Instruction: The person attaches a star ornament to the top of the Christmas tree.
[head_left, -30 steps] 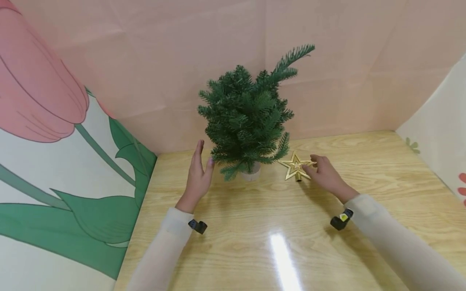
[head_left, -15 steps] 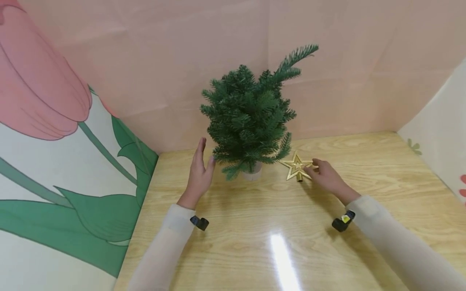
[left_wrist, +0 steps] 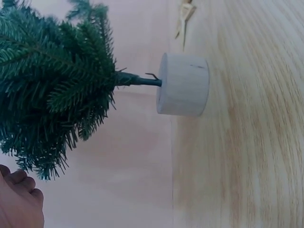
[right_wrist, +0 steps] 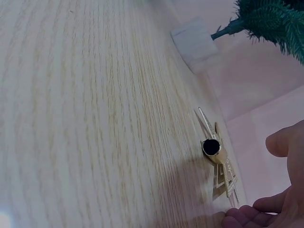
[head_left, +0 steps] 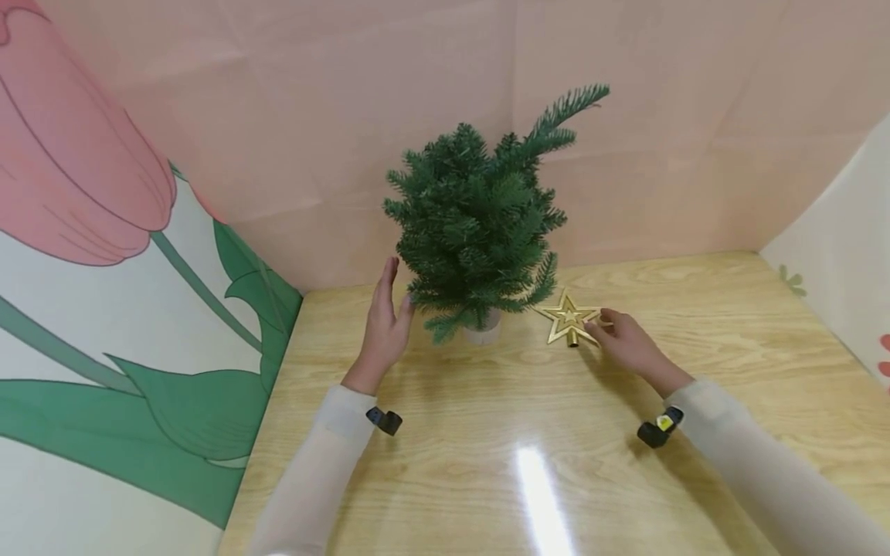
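Observation:
A small artificial Christmas tree (head_left: 476, 224) stands upright on a pale round base (head_left: 483, 328) at the back of the table. Its lower branches lean over the base, and one long branch sticks out at the upper right. My left hand (head_left: 384, 332) is beside the foliage on the left, fingers extended and thumb at the branches. Right of the base lies a gold star tree topper (head_left: 568, 316), its hollow socket facing me. My right hand (head_left: 629, 344) is at the star's right point; in the right wrist view the thumb (right_wrist: 279, 142) stays apart from the fingers.
The wooden table (head_left: 452, 463) runs back to a pink cloth backdrop (head_left: 334, 154). On the left hangs a panel with a printed tulip (head_left: 83, 147). A bright light reflection (head_left: 545, 502) shows on the tabletop near the front.
My left hand has edged slightly toward the tree. The right hand has drawn back a little from the star's middle to its right point. Tree and star stay put; the view shifted slightly.

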Demonstrator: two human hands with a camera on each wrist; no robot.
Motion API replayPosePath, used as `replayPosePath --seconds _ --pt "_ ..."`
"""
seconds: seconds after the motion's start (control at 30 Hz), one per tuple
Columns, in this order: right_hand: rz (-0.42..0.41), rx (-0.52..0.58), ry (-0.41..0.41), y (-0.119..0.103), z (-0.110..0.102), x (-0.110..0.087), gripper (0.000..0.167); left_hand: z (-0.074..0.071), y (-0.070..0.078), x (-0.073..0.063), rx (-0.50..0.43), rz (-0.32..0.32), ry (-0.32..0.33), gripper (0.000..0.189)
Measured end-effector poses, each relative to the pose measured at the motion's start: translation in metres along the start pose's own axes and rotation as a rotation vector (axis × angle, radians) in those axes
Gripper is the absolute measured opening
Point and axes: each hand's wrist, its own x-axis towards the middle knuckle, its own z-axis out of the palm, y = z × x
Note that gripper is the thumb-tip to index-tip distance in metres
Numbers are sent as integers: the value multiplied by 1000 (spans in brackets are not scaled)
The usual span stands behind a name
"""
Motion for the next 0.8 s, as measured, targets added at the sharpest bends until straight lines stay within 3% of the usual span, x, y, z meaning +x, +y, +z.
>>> replayPosePath --seconds 0.8 --pt "11 -6 0 2 0 -3 70 -3 10 7 3 8 -10 58"
